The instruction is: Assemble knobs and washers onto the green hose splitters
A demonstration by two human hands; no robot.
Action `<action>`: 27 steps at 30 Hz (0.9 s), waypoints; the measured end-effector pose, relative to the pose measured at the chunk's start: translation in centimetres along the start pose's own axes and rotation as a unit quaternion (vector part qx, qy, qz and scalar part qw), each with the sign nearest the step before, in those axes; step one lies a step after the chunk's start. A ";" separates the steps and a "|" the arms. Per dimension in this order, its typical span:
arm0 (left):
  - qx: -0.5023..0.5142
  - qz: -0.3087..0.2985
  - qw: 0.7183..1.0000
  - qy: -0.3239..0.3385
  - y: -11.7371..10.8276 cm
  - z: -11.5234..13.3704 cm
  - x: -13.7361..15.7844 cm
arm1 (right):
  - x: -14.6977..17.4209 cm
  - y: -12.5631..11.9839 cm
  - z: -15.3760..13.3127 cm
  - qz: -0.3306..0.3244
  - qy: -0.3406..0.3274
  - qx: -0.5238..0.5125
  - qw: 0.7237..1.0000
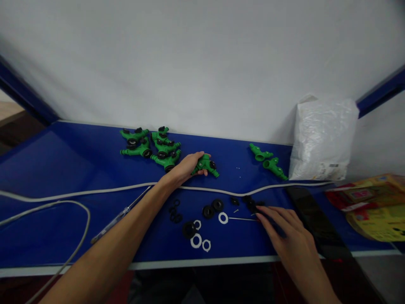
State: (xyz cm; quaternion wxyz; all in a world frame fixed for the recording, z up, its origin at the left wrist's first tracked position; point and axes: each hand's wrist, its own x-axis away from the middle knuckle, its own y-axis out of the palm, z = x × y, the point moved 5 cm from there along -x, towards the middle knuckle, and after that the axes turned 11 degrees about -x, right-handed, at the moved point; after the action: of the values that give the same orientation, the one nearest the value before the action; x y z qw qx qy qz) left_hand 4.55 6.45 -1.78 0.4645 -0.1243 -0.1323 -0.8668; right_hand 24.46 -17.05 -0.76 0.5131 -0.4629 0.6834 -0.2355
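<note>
Currently L hand (190,164) grips green fitting (205,163); R hand (291,231) grasps screwdriver (274,223) pointing L, blk bits (248,201) near its fingers.

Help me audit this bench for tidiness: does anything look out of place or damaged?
The white cable looks out of place: it snakes across the blue bench, between the green connectors and the loose black rings, passing under the left forearm. No damage stands out.
</note>
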 end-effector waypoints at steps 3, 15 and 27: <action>-0.001 -0.001 1.000 0.003 0.0 -0.1 -0.1 | -0.7 -0.2 0.0 -0.004 0.001 -0.005 1.000; 0.007 -0.013 1.000 0.007 0.0 -0.2 -0.4 | -2.2 -0.6 -0.2 -0.014 -0.041 0.018 0.999; 0.030 -0.017 0.999 0.002 0.1 -0.4 -0.3 | -2.9 -0.7 -0.5 -0.016 -0.090 0.077 0.993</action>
State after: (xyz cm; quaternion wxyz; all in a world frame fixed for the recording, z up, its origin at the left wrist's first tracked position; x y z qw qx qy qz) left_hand 4.78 6.54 -2.27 0.4537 -0.1060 -0.1594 -0.8703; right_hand 24.36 -14.88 1.41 0.6026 -0.4519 0.6069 -0.2534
